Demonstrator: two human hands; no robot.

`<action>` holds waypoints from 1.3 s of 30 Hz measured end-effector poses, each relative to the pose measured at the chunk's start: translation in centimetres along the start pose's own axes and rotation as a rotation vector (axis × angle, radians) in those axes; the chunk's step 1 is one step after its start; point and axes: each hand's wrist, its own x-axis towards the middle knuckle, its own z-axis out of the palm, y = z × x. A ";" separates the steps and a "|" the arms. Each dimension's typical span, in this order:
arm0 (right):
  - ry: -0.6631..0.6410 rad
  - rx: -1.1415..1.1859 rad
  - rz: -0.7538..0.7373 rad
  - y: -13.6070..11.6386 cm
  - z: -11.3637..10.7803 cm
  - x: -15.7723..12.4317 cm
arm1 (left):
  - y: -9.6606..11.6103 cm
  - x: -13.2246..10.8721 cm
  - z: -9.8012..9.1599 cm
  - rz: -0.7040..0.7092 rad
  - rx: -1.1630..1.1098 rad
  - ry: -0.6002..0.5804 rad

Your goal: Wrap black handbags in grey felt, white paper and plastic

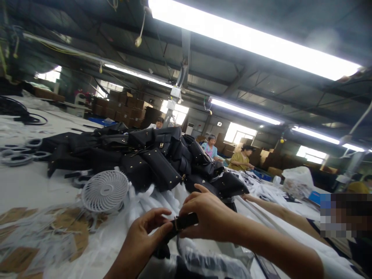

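Observation:
Between my two hands is a black strap [187, 221] with a small metal buckle [176, 223]. My left hand [148, 232] is closed on the strap's left part, thumb pressed near the buckle. On the other side, my right hand [210, 217] pinches the strap's end between thumb and fingers. Part of the strap hangs below my left hand, its lower end partly hidden. Under my hands lies clear plastic wrapping [212, 263] with something dark inside. Just beyond them, a large heap of black bags [159, 166] with gold-coloured studs covers the table.
A white fan [105, 192] stands left of my hands, behind brown cardboard tags [19, 259] in clear plastic. Grey rings [17, 155] lie farther left. At right, a co-worker's arm [279, 211] reaches toward the heap. Other people sit beyond it.

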 end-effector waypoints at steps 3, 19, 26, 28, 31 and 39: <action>0.000 -0.008 0.023 0.2 -0.2 -0.3 | -1.2 -0.3 -2.3 0.003 0.049 0.057; -0.071 0.114 0.136 1.5 0.2 0.7 | -6.7 -4.5 -16.6 -0.431 -0.406 0.544; -0.152 0.430 0.092 1.7 0.1 0.7 | -1.9 -2.4 -15.0 -0.012 -0.597 0.688; -0.175 0.529 0.090 1.9 0.4 0.7 | -1.2 -2.0 -15.3 -0.014 -0.611 0.712; -0.204 0.683 0.087 2.0 0.8 0.7 | -0.4 -1.7 -15.7 -0.052 -0.580 0.781; -0.260 0.693 0.077 3.4 0.1 -0.5 | 3.6 -2.1 -13.2 0.065 -0.357 0.777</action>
